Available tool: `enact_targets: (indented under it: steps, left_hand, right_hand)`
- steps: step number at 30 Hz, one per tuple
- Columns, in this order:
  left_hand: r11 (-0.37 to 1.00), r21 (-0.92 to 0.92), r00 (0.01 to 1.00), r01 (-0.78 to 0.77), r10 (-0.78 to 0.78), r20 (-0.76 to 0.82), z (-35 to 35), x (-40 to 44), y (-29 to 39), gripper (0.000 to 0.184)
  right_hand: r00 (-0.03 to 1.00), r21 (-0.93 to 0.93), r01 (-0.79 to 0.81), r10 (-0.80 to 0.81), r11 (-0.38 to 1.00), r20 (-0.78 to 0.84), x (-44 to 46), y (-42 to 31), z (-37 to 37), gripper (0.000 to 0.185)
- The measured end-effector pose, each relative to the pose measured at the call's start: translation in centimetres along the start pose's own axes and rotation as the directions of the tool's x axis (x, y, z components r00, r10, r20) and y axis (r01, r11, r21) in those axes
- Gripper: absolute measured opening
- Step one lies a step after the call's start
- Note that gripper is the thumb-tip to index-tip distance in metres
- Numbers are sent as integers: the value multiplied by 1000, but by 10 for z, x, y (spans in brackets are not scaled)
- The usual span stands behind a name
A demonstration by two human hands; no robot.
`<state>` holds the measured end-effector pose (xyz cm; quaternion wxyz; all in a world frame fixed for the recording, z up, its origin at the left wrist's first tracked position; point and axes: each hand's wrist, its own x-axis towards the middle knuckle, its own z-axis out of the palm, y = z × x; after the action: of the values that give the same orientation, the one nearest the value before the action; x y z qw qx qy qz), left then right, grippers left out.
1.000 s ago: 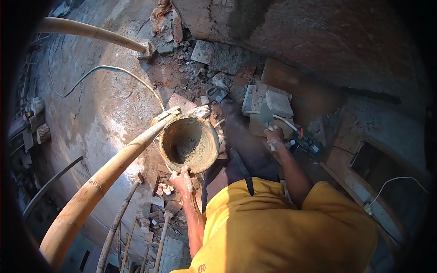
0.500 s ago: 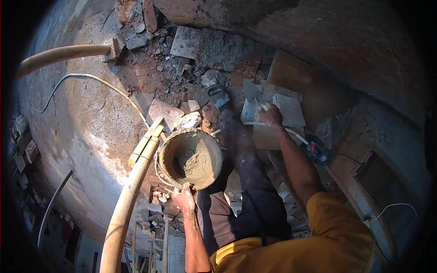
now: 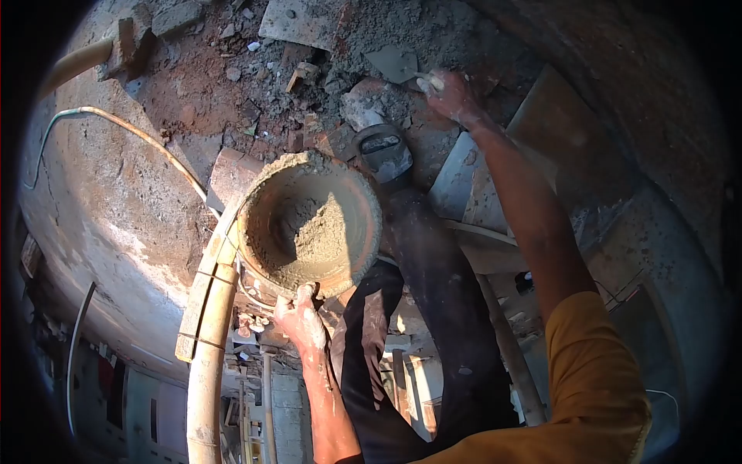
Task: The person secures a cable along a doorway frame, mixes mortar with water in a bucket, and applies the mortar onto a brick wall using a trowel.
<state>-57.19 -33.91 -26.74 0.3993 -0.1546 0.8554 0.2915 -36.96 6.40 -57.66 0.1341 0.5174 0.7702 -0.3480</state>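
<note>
My left hand (image 3: 302,315) grips the near rim of a round bucket (image 3: 366,232), fingers closed over its edge. Wet grey mortar (image 3: 321,236) lies inside, and more is smeared along the rim and on my hand. Farther forward, my right hand (image 3: 452,94) is closed round the handle of a trowel (image 3: 393,63). The trowel's blade is over the grey mortar-covered strip (image 3: 456,39) at the foot of the wall; whether it touches is hard to tell. My shoe (image 3: 384,152) stands between the bucket and the right arm.
A bamboo pole (image 3: 205,387) with a strapped-on piece rises left of the bucket. A thin hose (image 3: 166,138) runs along the left wall. Broken bricks and rubble (image 3: 193,108) cover the ledge ahead. A flat board (image 3: 568,131) leans at the right.
My right hand has moved forward with the trowel, from beside the pale block to the mortar strip. The camera view has shifted forward; my left hand still grips the bucket.
</note>
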Motion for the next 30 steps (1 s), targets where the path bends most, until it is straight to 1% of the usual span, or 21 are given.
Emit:
enact_targets:
  steps: [1, 2, 4, 5, 7, 8, 9, 11, 12, 13, 14, 15, 17, 19, 20, 22, 23, 24, 26, 28, 30]
  left_hand:
    - [998, -69, 1000, 13, -12, 16, 7, 7, 3, 20]
    - [999, -46, 1000, -1, 1, 5, 15, 11, 11, 20]
    - [999, 0, 999, -34, 34, -15, 30, 18, 28, 19]
    - [995, 82, 999, -52, 53, -7, 35, 24, 35, 19]
    - [966, 237, 995, -102, 101, 15, 43, 38, 49, 18]
    - [979, 166, 993, -121, 118, 25, 53, 44, 58, 18]
    - [971, 192, 989, -144, 145, 11, 64, 49, 69, 18]
    - [967, 112, 973, -229, 228, 27, 85, 74, 68, 17]
    - [979, 45, 980, -197, 196, 30, 98, 80, 81, 20]
    - [986, -22, 985, -167, 168, 32, 111, 85, 95, 23]
    - [975, -52, 975, -215, 217, 42, 121, 91, 106, 23]
    - [961, -84, 962, -262, 267, 56, 130, 96, 116, 23]
    - [970, -92, 967, -224, 233, 103, 140, 107, 128, 17]
    - [941, -213, 950, -263, 291, 113, 146, 105, 137, 13]
    - [939, -220, 951, -266, 293, 101, 147, 104, 145, 12]
    - [949, -183, 954, -256, 278, 110, 139, 101, 152, 14]
    - [936, -288, 961, -204, 247, 121, 137, 99, 152, 18]
    - [946, -284, 972, -159, 201, 124, 133, 93, 160, 17]
    - [956, -276, 985, -96, 131, 111, 130, 94, 157, 17]
    - [974, -210, 992, -80, 99, 80, 127, 96, 147, 17]
    - [986, -147, 993, -84, 95, 71, 126, 100, 141, 18]
  right_hand:
    - [999, 10, 1, -1, 1000, -36, 13, -10, -17, 62]
    - [997, 19, 4, -2, 1000, -75, 25, -20, -35, 61]
    - [978, -12, 31, -33, 999, -208, 69, -6, -47, 58]
    - [960, -29, 47, -53, 998, -276, 85, -1, -55, 56]
    - [960, -82, 92, -111, 992, -258, 97, -5, -81, 53]
    - [960, -110, 113, -137, 987, -242, 98, -10, -93, 52]
    - [965, -110, 84, -108, 990, -240, 94, -14, -100, 51]
    - [969, -105, 27, -52, 994, -242, 66, -43, -111, 49]
    - [947, -143, 24, -68, 989, -314, 47, -59, -114, 44]
    - [928, -155, 116, -162, 981, -334, 21, -79, -121, 40]
    - [898, -171, 207, -256, 963, -358, -1, -96, -130, 37]
    - [895, -110, 253, -276, 961, -350, -13, -100, -131, 35]
    - [894, 3, 328, -309, 945, -326, -35, -88, -120, 32]
    - [963, 66, 164, -145, 984, -228, -44, -26, -94, 30]
    - [979, 97, 89, -69, 991, -191, -37, 0, -93, 30]
    - [971, -27, 220, -221, 975, -86, -44, 30, -98, 31]
    - [975, -36, 217, -218, 976, -32, -48, 44, -93, 32]
    - [976, -45, 215, -215, 975, 21, -51, 58, -87, 34]
    - [995, -8, 76, -75, 997, 70, -8, 90, -85, 38]
    - [989, -56, 59, -66, 997, -129, 24, 90, -106, 41]
    - [984, -108, 77, -93, 991, -152, 51, 89, -125, 41]
